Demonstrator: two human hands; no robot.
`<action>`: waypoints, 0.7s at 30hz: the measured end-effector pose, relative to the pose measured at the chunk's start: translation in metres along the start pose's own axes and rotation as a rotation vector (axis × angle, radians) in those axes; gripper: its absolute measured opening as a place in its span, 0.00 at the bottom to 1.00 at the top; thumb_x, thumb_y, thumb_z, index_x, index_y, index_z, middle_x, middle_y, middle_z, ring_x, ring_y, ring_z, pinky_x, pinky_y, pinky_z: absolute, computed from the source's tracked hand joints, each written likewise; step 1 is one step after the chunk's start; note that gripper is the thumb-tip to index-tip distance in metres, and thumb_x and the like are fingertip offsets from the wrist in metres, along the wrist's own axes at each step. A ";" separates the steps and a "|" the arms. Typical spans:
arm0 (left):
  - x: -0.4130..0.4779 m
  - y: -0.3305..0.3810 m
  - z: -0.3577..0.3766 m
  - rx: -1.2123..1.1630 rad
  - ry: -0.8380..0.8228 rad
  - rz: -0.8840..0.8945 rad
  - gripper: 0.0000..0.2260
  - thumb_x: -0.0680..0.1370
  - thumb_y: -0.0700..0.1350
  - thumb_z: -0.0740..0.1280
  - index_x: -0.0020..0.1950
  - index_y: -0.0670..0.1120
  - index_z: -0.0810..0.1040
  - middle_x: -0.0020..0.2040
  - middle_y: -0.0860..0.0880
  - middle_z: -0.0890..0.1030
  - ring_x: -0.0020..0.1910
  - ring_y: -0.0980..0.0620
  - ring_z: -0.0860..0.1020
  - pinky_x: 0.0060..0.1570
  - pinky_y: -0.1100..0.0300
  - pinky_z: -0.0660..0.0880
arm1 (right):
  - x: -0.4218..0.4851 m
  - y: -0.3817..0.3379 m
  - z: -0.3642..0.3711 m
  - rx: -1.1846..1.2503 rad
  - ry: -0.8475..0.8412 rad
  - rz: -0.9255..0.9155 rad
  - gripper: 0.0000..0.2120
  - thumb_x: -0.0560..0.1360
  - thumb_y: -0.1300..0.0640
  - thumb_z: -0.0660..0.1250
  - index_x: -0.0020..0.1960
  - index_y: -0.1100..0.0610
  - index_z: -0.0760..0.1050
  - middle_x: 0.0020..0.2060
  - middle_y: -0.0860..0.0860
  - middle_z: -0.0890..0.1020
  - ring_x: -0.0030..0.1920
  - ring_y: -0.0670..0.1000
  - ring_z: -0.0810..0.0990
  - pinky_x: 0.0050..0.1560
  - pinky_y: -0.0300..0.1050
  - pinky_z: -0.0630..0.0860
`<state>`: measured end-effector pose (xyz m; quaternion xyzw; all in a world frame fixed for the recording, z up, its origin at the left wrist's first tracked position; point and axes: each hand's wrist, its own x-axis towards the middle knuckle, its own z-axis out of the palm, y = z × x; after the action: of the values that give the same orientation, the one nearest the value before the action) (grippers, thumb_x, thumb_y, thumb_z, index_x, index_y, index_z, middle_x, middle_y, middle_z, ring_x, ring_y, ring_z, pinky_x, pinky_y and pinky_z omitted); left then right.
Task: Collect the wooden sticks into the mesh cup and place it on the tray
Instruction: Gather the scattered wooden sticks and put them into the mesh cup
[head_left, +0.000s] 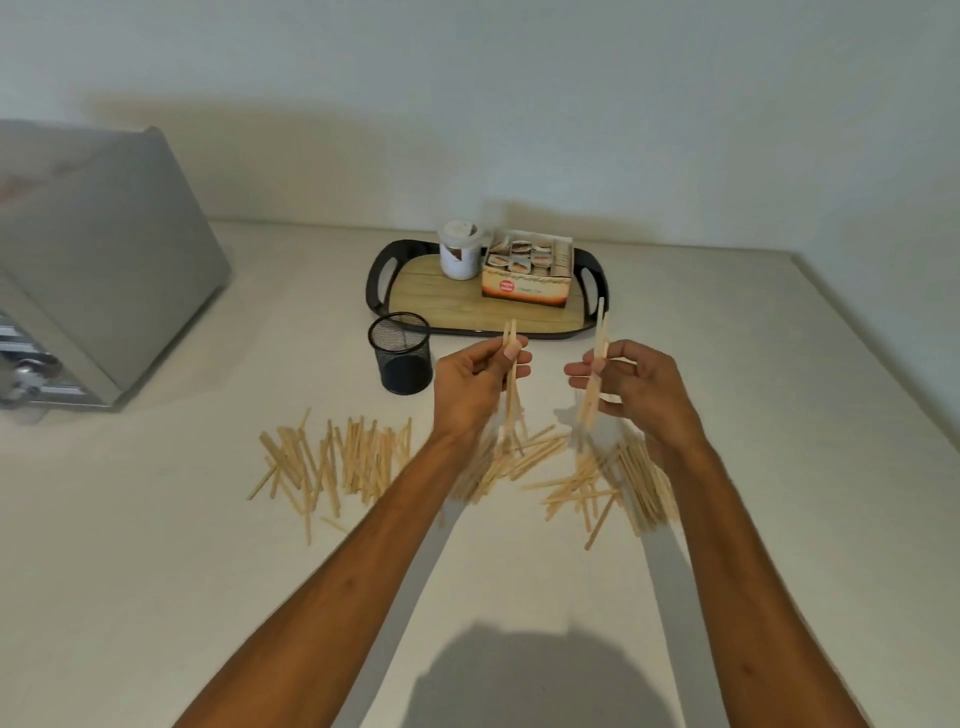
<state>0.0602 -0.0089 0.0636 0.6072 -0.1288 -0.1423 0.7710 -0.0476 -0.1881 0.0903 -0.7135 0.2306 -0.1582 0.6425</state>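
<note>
Many thin wooden sticks (343, 462) lie scattered across the white table in front of me. My left hand (475, 384) is raised above the pile and grips a few sticks upright. My right hand (636, 387) holds another small bunch of sticks (595, 379), also upright. The black mesh cup (401, 353) stands upright to the left of my left hand, with no sticks showing above its rim. Behind it lies the dark tray (447, 306) with a wood-look base.
On the tray stand a white lidded jar (460, 252) and an open carton of small packets (527, 273). A grey appliance (88, 270) sits at the far left of the table. A wall rises behind the table.
</note>
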 end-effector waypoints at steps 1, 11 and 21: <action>0.003 0.005 -0.006 -0.001 0.008 0.011 0.12 0.84 0.39 0.72 0.66 0.35 0.85 0.56 0.35 0.88 0.53 0.45 0.87 0.55 0.60 0.85 | 0.004 -0.002 0.011 0.030 -0.010 -0.016 0.07 0.84 0.60 0.68 0.59 0.61 0.82 0.50 0.54 0.90 0.53 0.52 0.90 0.54 0.49 0.83; 0.055 0.065 -0.084 -0.009 0.197 0.190 0.14 0.83 0.39 0.73 0.67 0.33 0.84 0.57 0.36 0.88 0.51 0.53 0.87 0.54 0.60 0.84 | 0.058 -0.047 0.130 0.137 -0.109 -0.181 0.08 0.85 0.63 0.66 0.62 0.65 0.80 0.53 0.57 0.89 0.55 0.55 0.89 0.57 0.52 0.85; 0.105 0.069 -0.123 -0.036 0.258 0.243 0.13 0.84 0.40 0.73 0.67 0.36 0.85 0.57 0.37 0.88 0.51 0.58 0.88 0.47 0.72 0.80 | 0.107 -0.061 0.207 0.113 -0.129 -0.225 0.06 0.85 0.63 0.66 0.58 0.63 0.81 0.52 0.56 0.89 0.56 0.55 0.89 0.61 0.59 0.85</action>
<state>0.2075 0.0772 0.1058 0.5866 -0.0985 0.0289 0.8033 0.1584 -0.0664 0.1176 -0.7061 0.0980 -0.1956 0.6734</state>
